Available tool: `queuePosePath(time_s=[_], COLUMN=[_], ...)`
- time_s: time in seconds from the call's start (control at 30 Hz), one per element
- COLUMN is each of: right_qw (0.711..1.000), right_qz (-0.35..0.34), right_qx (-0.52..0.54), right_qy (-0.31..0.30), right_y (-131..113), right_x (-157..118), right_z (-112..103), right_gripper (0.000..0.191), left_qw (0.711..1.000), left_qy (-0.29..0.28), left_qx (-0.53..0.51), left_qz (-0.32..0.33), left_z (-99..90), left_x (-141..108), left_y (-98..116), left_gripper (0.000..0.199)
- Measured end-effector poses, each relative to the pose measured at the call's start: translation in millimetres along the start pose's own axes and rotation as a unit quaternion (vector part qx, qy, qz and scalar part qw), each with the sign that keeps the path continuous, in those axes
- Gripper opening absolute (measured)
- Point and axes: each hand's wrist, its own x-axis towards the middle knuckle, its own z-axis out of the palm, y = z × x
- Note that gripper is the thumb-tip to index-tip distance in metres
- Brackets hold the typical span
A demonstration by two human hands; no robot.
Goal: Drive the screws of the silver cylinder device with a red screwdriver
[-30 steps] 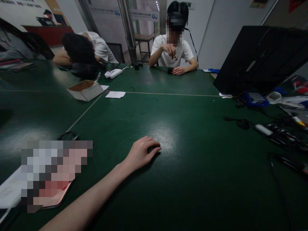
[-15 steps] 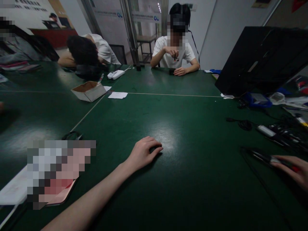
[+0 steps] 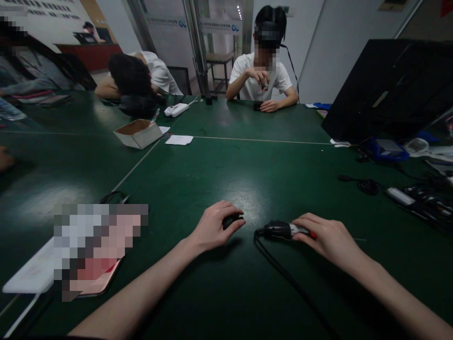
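Note:
On the near middle of the green table, my left hand (image 3: 217, 224) is closed around a small black object (image 3: 231, 221), mostly hidden by the fingers; its kind I cannot make out. To the right, my right hand (image 3: 323, 236) grips what looks like a corded electric screwdriver (image 3: 279, 230), black at the cord end, silver in the middle, with a red part under the fingers. That tool lies sideways, its cord end pointing at my left hand, a short gap apart. From it a black cord (image 3: 283, 274) loops down toward me.
A blurred-out pink phone-like item (image 3: 109, 278) and a white slab (image 3: 30, 274) lie at the left. Further back stand an open box (image 3: 139, 139) and a paper slip (image 3: 179, 140). Cables (image 3: 406, 198) and a large black monitor (image 3: 375, 94) occupy the right. A person (image 3: 262, 75) sits opposite.
My right hand has brought the corded screwdriver from the right edge leftward, close to my left hand. My left hand keeps hold of the black object. The view has shifted slightly.

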Motion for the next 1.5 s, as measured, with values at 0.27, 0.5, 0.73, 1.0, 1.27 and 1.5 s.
queuePosePath(time_s=[0.27, 0.5, 0.73, 1.0, 1.27, 1.5], right_qw=[0.998, 0.997, 0.995, 0.976, 0.920, 0.913], right_qz=[-0.050, -0.068, -0.086, -0.119, -0.088, -0.090], right_qx=[-0.020, -0.015, 0.042, 0.182, 0.382, 0.393], right_qy=[-0.023, -0.025, -0.036, 0.022, 0.022, 0.059], right_y=[-60, -86, -85, -79, -78, -71], right_x=[49, 72, 75, 82, 72, 81], right_z=[13, 19, 16, -40, -63, -56], right_gripper=[0.021, 0.024, 0.023, 0.033, 0.038, 0.020], left_qw=[0.991, 0.984, 0.977, 0.975, 0.975, 0.975], left_qy=[-0.064, -0.134, -0.165, -0.167, -0.170, -0.166], left_qx=[-0.084, -0.114, -0.135, -0.144, -0.141, -0.144], left_qz=[0.079, 0.001, -0.025, -0.015, -0.028, -0.031], left_z=[-7.4, -20.7, -21.7, -19.0, -19.4, -19.7], left_x=[-4, 0, 4, 3, 4, 2], left_y=[0, 3, 1, -4, -2, -3], left_gripper=[0.047, 0.041, 0.041, 0.038, 0.038, 0.040])
